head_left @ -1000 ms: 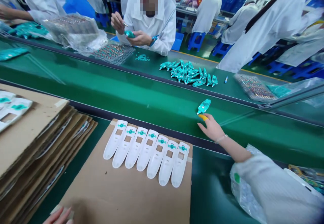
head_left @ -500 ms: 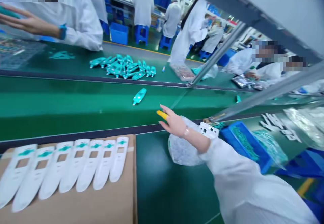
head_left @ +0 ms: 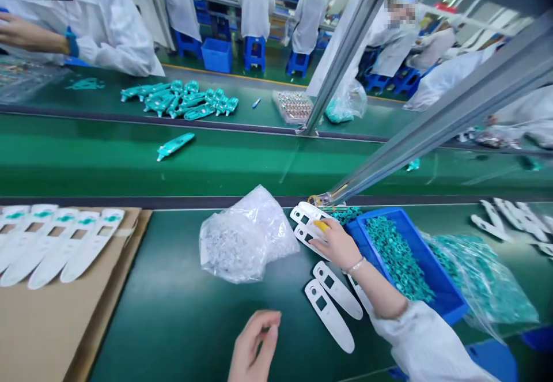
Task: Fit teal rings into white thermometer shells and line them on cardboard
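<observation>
My right hand (head_left: pixel 339 244), a yellow cover on one finger, reaches over the white plastic covers (head_left: pixel 304 233) beside the blue bin. Its fingers are apart, with the tips at the covers; I cannot make out a firm grip. Two more white covers (head_left: pixel 330 316), each with a square window, lie just below this hand, and another is partly hidden under the forearm. Low in the middle is my left hand (head_left: pixel 254 344), fingers curled towards the thumb, nothing visible in it. A clear plastic bag of small parts (head_left: pixel 235 246) lies between the hands and the belt.
A blue bin (head_left: pixel 449 307) holds small teal parts, with a bag of teal pieces (head_left: pixel 488 278) to its right. White covers with teal inserts (head_left: pixel 93 244) lie on cardboard (head_left: pixel 38 324) at left. A metal post (head_left: pixel 345 53) rises beyond the belt (head_left: pixel 242 163). A co-worker's hand (head_left: pixel 30 35) is upper left.
My right hand has moved from over the belt to the white covers beside the bin. My left hand has come into view. The teal housing on the belt appears further left.
</observation>
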